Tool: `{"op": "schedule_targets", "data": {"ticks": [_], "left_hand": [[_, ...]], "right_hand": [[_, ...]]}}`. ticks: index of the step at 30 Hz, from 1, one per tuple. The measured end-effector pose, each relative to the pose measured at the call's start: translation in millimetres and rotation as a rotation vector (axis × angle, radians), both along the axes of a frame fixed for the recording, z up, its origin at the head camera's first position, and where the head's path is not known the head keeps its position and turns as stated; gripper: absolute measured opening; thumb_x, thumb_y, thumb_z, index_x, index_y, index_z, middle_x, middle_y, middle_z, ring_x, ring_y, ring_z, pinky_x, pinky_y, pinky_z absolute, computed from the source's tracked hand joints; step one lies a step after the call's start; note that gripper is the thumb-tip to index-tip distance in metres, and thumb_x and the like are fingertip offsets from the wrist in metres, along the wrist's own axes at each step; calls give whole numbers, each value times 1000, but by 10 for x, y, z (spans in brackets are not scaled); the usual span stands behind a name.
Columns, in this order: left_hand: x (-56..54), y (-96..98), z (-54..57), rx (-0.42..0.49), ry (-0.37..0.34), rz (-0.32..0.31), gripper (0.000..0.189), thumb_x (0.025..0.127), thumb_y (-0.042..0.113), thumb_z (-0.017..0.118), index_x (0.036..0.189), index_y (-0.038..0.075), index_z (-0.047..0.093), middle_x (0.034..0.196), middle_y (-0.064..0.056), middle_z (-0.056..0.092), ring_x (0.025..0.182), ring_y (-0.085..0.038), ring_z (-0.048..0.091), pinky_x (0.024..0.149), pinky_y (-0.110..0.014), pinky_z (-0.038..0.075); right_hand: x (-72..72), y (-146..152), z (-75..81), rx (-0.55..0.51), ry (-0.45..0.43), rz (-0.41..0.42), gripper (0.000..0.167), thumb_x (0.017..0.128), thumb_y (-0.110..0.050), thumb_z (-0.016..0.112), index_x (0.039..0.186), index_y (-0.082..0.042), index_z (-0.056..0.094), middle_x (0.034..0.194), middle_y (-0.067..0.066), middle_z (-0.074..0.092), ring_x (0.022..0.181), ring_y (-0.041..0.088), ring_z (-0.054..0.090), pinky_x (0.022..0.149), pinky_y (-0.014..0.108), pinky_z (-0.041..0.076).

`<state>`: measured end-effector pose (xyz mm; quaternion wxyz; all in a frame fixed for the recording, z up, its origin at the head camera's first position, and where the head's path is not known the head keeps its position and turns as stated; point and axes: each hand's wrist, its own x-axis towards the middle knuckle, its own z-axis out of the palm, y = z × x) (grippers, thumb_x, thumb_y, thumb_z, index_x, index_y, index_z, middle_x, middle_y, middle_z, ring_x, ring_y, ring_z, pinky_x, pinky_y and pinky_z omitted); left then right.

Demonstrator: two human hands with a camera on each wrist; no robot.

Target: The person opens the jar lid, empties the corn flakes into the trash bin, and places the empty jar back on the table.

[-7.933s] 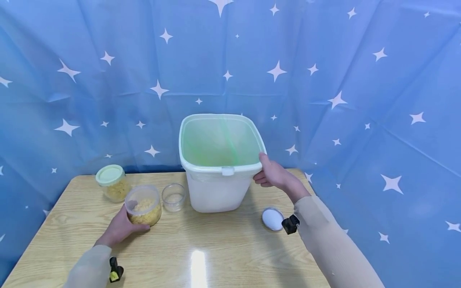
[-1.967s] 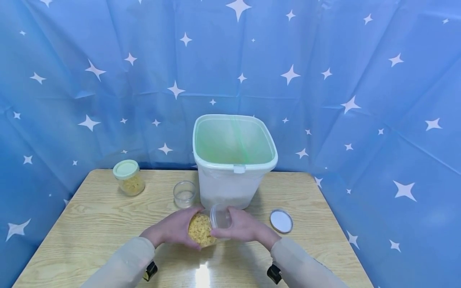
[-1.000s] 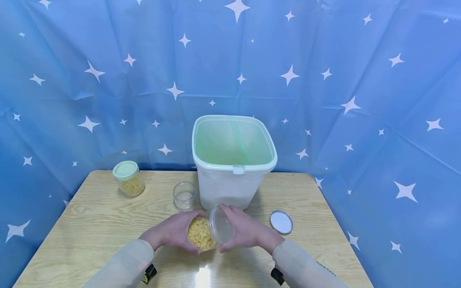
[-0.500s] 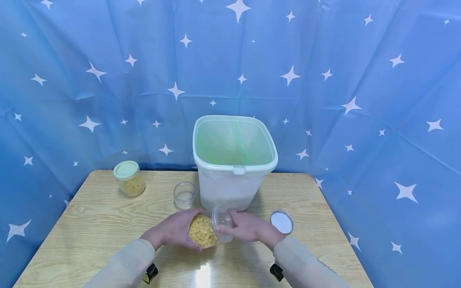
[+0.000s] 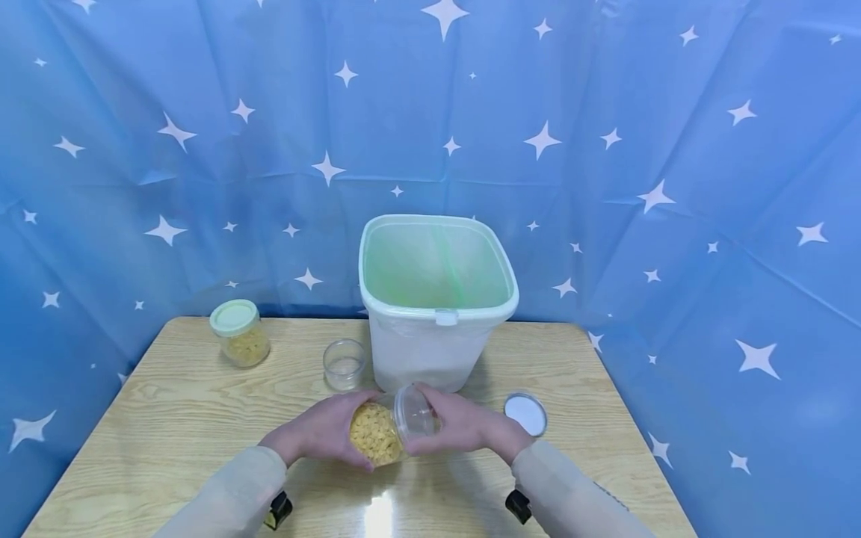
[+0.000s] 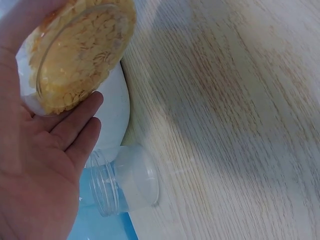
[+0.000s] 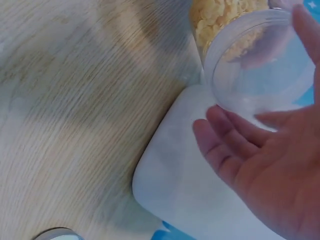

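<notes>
My left hand (image 5: 329, 432) grips a clear jar (image 5: 375, 433) of small yellow pasta-like pieces, tilted sideways above the table. Its translucent round lid (image 5: 412, 415) faces right, and my right hand (image 5: 457, 424) holds that lid with thumb and fingers around its edge. In the left wrist view the jar's base shows above my spread lower fingers (image 6: 82, 120). The right wrist view shows the lid (image 7: 257, 62) against the jar mouth; whether it is loose from the thread I cannot tell.
A white bin (image 5: 430, 351) with a green-tinted inside stands just behind my hands. Left of it are a small clear open container (image 5: 344, 365) and a green-lidded jar (image 5: 241, 333) of yellow pieces. A round white lid (image 5: 526, 415) lies to the right.
Earlier my right hand was on the bin's rim and the jar stood left; both hands have since met at the jar. In the last second my right hand has turned and regripped at the lid.
</notes>
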<state>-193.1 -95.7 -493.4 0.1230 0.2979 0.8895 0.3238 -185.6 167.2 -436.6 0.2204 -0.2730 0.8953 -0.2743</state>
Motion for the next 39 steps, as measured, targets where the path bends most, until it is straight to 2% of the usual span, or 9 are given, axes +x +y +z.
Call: {"op": "schedule_targets", "data": {"ticks": [6, 12, 16, 21, 24, 27, 30, 35, 39], "left_hand": [[-14, -37, -32, 4, -21, -4, 105, 52, 53, 88, 140, 13, 47, 124, 6, 61, 109, -13, 58, 97, -39, 49], [-14, -50, -34, 8, -41, 4, 105, 52, 53, 88, 140, 13, 48, 121, 6, 61, 106, -12, 59, 94, -37, 49], [-12, -53, -25, 6, -45, 15, 106, 51, 54, 88, 140, 13, 47, 122, 5, 61, 107, -13, 59, 95, -38, 49], [-3, -52, 0, -5, -40, 21, 105, 51, 53, 88, 139, 11, 48, 123, 2, 61, 108, -16, 59, 96, -43, 49], [-4, -40, 1, -20, -27, 23, 103, 52, 52, 88, 137, 11, 48, 121, 3, 62, 107, -15, 59, 95, -42, 50], [-5, -24, 2, -33, -23, 24, 102, 52, 51, 88, 137, 12, 49, 119, 5, 61, 105, -13, 59, 93, -39, 50], [-7, -18, 2, -35, -18, 17, 103, 52, 51, 89, 137, 10, 49, 119, 4, 61, 105, -14, 59, 93, -39, 50], [-13, -24, 9, -20, -14, 0, 104, 51, 50, 89, 137, 8, 49, 121, 1, 61, 108, -17, 59, 95, -43, 50], [-14, -31, 15, -11, -29, -7, 105, 51, 49, 90, 138, 7, 48, 124, 0, 61, 111, -20, 59, 97, -45, 49]], "right_hand": [[10, -24, -1, 70, 138, 41, 114, 67, -46, 85, 155, -14, 21, 155, 10, 37, 139, 29, 41, 114, 48, 37], [3, -3, 5, 67, 96, 40, 124, 66, -50, 84, 157, -9, 10, 160, 13, 26, 142, 30, 37, 117, 46, 32], [-14, 40, 10, 23, -8, 12, 116, 74, -50, 79, 156, -3, 11, 158, 17, 31, 141, 31, 40, 118, 45, 32], [-13, 59, -4, 79, -76, -53, 91, 88, -63, 56, 152, -6, 28, 140, 16, 55, 127, 31, 55, 105, 44, 46], [5, 32, -26, 132, -80, -102, 92, 88, -71, 45, 150, -4, 32, 134, 16, 59, 121, 30, 59, 100, 44, 49], [18, 1, -57, 143, -86, -133, 95, 86, -75, 44, 151, -7, 32, 135, 14, 60, 122, 30, 59, 101, 44, 49], [7, -6, -77, 128, -89, -112, 90, 85, -74, 47, 148, -11, 36, 131, 10, 62, 118, 26, 60, 98, 41, 50], [-33, 14, -90, -7, -91, -34, 77, 81, -62, 64, 142, -20, 41, 124, 4, 63, 113, 21, 61, 93, 35, 51], [-42, 9, -94, -26, -7, 12, 101, 72, -52, 78, 151, -12, 30, 144, 8, 51, 130, 26, 51, 108, 43, 44]]}}
